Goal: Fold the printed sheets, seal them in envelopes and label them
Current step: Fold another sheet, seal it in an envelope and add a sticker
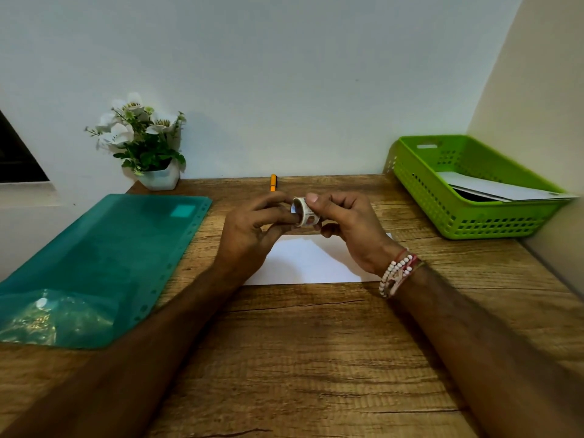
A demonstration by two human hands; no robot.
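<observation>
Pinching label roll (306, 214): left fingers (275, 217), right fingers (313, 199).

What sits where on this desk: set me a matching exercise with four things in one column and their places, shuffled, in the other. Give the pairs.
Things:
1. small roll
2. pen
3. green basket
4. teal folder

Places:
A. flat on the left side of the desk
B. pinched between the left hand and the right hand
C. far right corner, with white papers inside
D. far edge of the desk, beyond the hands

Pairs: 1-B, 2-D, 3-C, 4-A
</observation>
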